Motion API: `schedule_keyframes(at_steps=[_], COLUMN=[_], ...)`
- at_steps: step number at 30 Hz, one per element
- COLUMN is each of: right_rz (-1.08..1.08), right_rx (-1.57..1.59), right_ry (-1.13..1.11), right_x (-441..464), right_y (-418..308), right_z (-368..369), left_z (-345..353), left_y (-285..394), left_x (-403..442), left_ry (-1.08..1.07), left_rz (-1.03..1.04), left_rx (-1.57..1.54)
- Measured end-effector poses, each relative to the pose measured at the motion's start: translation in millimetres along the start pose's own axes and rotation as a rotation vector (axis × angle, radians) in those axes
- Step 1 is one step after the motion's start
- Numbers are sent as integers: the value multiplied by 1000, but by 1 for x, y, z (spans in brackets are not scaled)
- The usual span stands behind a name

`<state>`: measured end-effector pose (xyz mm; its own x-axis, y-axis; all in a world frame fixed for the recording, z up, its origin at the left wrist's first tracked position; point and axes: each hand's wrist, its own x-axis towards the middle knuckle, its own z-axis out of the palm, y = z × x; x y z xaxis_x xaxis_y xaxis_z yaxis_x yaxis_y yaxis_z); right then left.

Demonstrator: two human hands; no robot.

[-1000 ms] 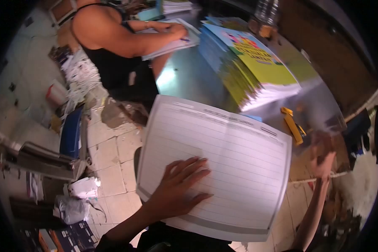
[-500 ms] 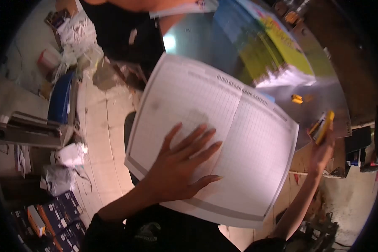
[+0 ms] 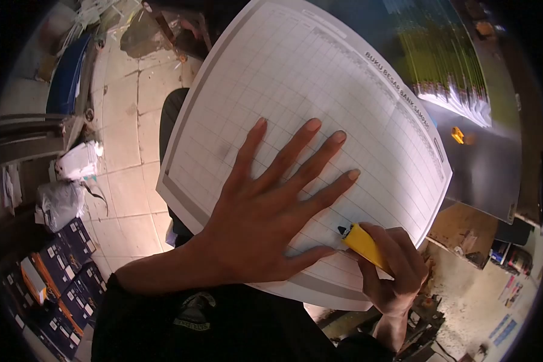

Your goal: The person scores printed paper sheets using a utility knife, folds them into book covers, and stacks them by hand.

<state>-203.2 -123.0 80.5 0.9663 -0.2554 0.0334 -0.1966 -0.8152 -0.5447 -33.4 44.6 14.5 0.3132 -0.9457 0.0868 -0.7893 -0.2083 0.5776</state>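
Note:
A large open sheet with printed grid lines (image 3: 271,72) lies over my lap, tilted, its heading along the upper right edge. Flat on it rests my left hand (image 3: 277,205), fingers spread wide. My right hand (image 3: 395,265) is wrapped round a yellow tool (image 3: 366,246) with a dark tip, held over the sheet's lower right part beside my left thumb. What kind of tool it is cannot be made out for certain.
A stack of green and blue booklets (image 3: 449,66) stands on a metal table (image 3: 489,166), near a small yellow object (image 3: 458,135). Dark boxes (image 3: 54,295), a plastic bag (image 3: 60,205) and a blue panel (image 3: 69,75) are at the left beside the tiled floor (image 3: 123,187).
My right hand took up the yellow tool from the table and brought it left and down over the sheet. My left hand stays spread on the sheet. The view has shifted; the other person is out of sight.

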Motion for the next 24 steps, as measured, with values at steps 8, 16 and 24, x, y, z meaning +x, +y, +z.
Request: schedule_keyframes(at_steps=[8, 16, 24], right_rz=[-149, -106, -180], right_rx=[-72, -137, -289], right_ry=[45, -22, -158], right_x=[6, 12, 15], right_y=[5, -4, -10], right_z=[13, 9, 2], left_z=[9, 9, 17], left_y=[-7, -9, -9], left_x=[-3, -2, -3], left_ry=[55, 37, 44], left_rz=[0, 18, 27], left_rx=[-149, -229, -242])
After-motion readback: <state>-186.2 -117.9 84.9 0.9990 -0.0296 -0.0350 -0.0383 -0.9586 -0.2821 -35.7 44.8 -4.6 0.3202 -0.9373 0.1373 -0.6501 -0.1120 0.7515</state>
